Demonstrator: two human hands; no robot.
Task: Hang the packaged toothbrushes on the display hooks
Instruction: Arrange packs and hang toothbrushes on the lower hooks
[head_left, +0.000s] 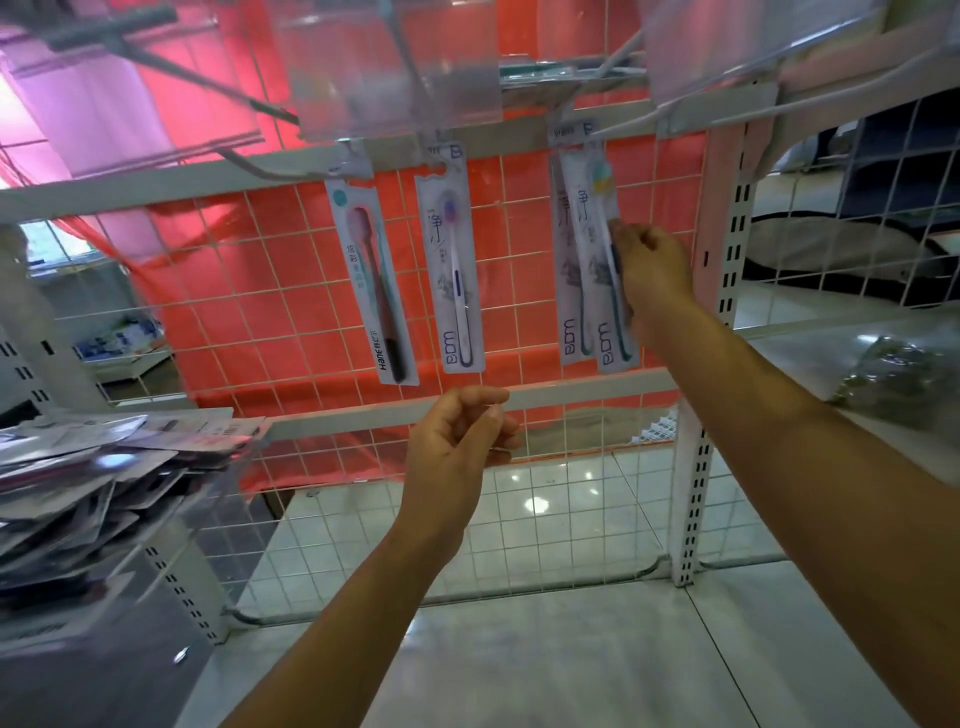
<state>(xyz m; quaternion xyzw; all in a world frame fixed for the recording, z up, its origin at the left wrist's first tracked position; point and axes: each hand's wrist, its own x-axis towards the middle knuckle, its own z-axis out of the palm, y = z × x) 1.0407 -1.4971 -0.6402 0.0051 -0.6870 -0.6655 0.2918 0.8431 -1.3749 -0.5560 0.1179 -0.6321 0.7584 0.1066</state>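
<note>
Up at the grid (311, 291), right hand (652, 265) pinches a toothbrush pack (592, 234).

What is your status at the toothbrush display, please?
Right hand gripping rightmost hanging pack. Left hand empty, fingers loosely curled. Four packs hanging; pile of packs waiting at left. Nothing in the way.
</note>
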